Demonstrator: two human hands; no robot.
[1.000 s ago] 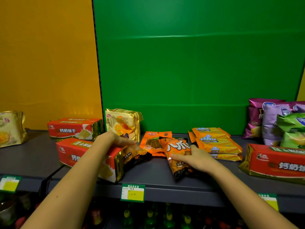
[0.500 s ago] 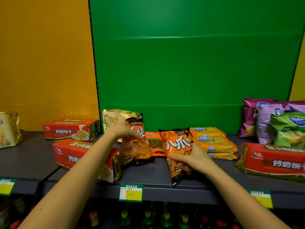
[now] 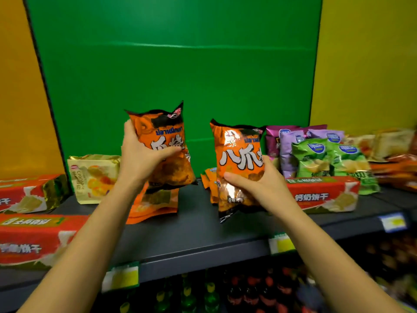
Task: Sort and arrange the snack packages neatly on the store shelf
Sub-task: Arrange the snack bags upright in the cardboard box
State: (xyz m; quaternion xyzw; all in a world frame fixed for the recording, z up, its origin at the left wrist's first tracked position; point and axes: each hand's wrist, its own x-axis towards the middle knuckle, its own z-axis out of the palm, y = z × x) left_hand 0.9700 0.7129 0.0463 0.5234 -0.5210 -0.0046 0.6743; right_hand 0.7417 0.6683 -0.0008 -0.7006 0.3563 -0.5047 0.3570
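L hand (image 3: 140, 159), R hand (image 3: 259, 186) — grip crinkly bags (image 3: 167, 132) (image 3: 237, 152).

Green backdrop (image 3: 176, 71), yellow walls (image 3: 365, 64), grey shelf (image 3: 198, 233)

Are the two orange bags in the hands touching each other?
Apart. The head view shows green wall between the left orange bag and the right orange bag.

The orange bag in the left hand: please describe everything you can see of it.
The orange bag is a glossy, crinkled pouch with a black top, blue script and large white characters. The left hand grips its left side, thumb across the front, holding it upright, slightly tilted, above the dark shelf.
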